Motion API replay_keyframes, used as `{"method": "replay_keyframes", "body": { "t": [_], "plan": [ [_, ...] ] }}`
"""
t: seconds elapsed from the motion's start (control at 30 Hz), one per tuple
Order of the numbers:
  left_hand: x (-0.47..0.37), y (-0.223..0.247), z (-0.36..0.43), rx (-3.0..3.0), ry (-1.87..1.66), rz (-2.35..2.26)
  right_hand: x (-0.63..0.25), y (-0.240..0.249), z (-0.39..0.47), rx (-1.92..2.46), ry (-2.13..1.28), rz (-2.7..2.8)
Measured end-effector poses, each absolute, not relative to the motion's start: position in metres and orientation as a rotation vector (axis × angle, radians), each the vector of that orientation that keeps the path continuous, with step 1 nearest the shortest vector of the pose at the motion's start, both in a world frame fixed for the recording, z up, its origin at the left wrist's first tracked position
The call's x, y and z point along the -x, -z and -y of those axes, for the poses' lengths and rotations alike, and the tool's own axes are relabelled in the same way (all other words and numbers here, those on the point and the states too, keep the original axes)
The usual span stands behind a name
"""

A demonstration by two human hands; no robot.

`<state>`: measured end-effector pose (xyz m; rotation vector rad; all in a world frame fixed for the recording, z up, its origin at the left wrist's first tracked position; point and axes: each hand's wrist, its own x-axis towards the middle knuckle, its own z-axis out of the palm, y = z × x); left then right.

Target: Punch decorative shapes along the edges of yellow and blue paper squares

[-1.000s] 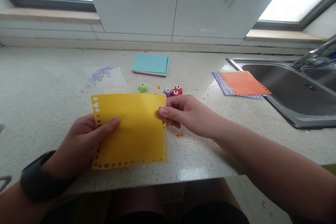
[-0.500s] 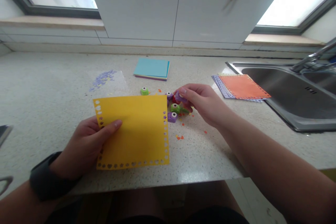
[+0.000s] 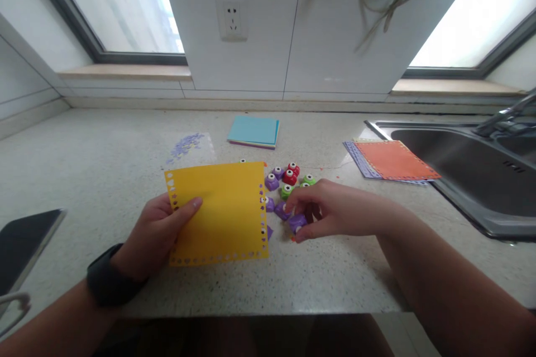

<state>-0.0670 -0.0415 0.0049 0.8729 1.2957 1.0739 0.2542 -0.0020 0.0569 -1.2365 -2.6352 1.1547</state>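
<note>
My left hand [image 3: 161, 228] grips a yellow sheet of paper [image 3: 226, 206] by its left side, thumb on top. Small punched shapes, hearts and flowers among them, run along the sheet's left, right and bottom edges. To the right of the sheet, my right hand [image 3: 339, 209] is closed, thumb and fingers around a purple paper punch [image 3: 297, 223]. Beside it lie several more small punches: a red punch [image 3: 289, 177], a green punch [image 3: 287, 191] and a purple punch [image 3: 272, 181]. The yellow sheet partly covers some of them.
A stack of blue paper [image 3: 253, 130] lies near the wall. Purple paper bits [image 3: 186, 146] are heaped at the left on a pale sheet. Punched orange paper [image 3: 396, 159] tops a pile by the sink [image 3: 444, 178]. A dark flat device [image 3: 27, 242] lies at far left.
My right hand has moved down and nearer, now with a purple punch in its fingers; the punches lie more spread out. The view has tilted up. My left hand still holds the yellow paper.
</note>
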Motion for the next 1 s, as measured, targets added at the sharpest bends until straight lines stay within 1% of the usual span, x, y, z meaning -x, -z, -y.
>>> {"method": "replay_keyframes", "body": {
  "t": [0.07, 0.2, 0.4, 0.57, 0.83, 1.0],
  "plan": [
    [0.073, -0.006, 0.036, -0.859, -1.116, -1.316, -0.253, -0.056, 0.003, 1.272, -1.117, 2.653],
    [0.081, -0.005, 0.026, -0.800, -1.226, -1.321, -0.247, -0.051, 0.005, 1.286, -0.903, 2.706],
    [0.081, 0.002, 0.024, -0.827, -1.222, -1.288, -0.242, -0.041, 0.005, 1.116, -0.700, 2.694],
    [0.080, 0.002, 0.026, -0.841, -1.203, -1.261, -0.242, -0.037, -0.001, 1.140, -0.675, 2.671],
    [0.081, 0.004, 0.023, -0.844, -1.198, -1.184, -0.248, -0.039, -0.009, 1.131, -0.729, 2.652],
    [0.079, 0.004, 0.023, -0.850, -1.213, -1.153, -0.253, -0.040, -0.012, 1.126, -0.736, 2.546]
  ]
}}
